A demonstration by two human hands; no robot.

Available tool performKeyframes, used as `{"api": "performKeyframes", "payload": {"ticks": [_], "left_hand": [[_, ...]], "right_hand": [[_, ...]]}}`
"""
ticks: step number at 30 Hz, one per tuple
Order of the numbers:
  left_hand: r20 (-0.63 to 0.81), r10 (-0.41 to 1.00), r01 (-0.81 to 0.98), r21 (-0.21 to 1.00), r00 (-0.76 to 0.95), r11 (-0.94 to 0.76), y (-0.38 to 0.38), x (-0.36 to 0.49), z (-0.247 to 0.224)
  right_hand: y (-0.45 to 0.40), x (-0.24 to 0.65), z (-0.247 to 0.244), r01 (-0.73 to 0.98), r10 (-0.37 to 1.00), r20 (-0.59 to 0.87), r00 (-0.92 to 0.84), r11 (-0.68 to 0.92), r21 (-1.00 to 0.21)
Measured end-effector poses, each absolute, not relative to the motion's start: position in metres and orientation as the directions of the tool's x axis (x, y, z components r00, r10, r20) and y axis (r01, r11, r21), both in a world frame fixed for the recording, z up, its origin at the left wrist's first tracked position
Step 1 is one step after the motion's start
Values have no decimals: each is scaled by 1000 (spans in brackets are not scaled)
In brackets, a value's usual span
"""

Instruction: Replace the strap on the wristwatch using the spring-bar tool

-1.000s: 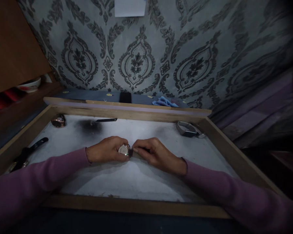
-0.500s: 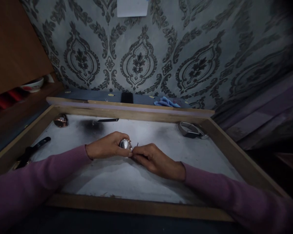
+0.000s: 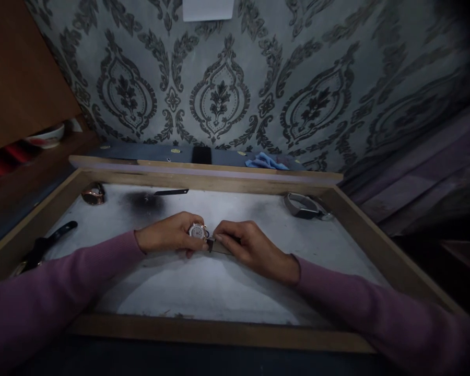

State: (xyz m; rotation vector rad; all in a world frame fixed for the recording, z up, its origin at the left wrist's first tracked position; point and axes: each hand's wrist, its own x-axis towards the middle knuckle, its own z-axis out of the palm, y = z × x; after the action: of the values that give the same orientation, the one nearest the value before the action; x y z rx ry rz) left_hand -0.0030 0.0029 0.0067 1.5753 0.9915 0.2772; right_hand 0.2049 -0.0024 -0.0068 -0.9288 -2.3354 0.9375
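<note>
A round wristwatch [image 3: 197, 231] with a pale dial and a shiny case is gripped between the thumb and fingers of my left hand [image 3: 172, 232], just above the white board. Close by on its right, my right hand [image 3: 245, 243] pinches a brownish watch strap [image 3: 221, 248]. The strap reaches toward the watch case; whether the two are joined I cannot tell. My right fingers partly cover the strap.
A wooden-framed tray [image 3: 203, 329] surrounds the white surface. Inside lie a rose-gold watch [image 3: 94, 194], a black-strapped watch [image 3: 47, 246], a black strip [image 3: 172, 192] and a grey-banded watch [image 3: 303, 206]. Behind its rim are a blue cloth [image 3: 265, 161] and a dark phone-like object [image 3: 201, 155].
The watch has been turned in my left hand, so its pale dial now shows instead of a reflective surface. The brownish strap has come into sight under my right hand.
</note>
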Motion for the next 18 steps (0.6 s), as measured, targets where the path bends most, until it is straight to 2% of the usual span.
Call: {"api": "performKeyframes", "payload": {"ticks": [6, 18], "left_hand": [[-367, 690, 339, 923, 624, 183, 7, -5, 4], [-359, 773, 313, 924, 522, 218, 4, 0, 11]], "right_hand": [[-2, 206, -6, 413, 738, 170, -653, 535, -737], [-1, 204, -9, 397, 730, 178, -660, 540, -742]]}}
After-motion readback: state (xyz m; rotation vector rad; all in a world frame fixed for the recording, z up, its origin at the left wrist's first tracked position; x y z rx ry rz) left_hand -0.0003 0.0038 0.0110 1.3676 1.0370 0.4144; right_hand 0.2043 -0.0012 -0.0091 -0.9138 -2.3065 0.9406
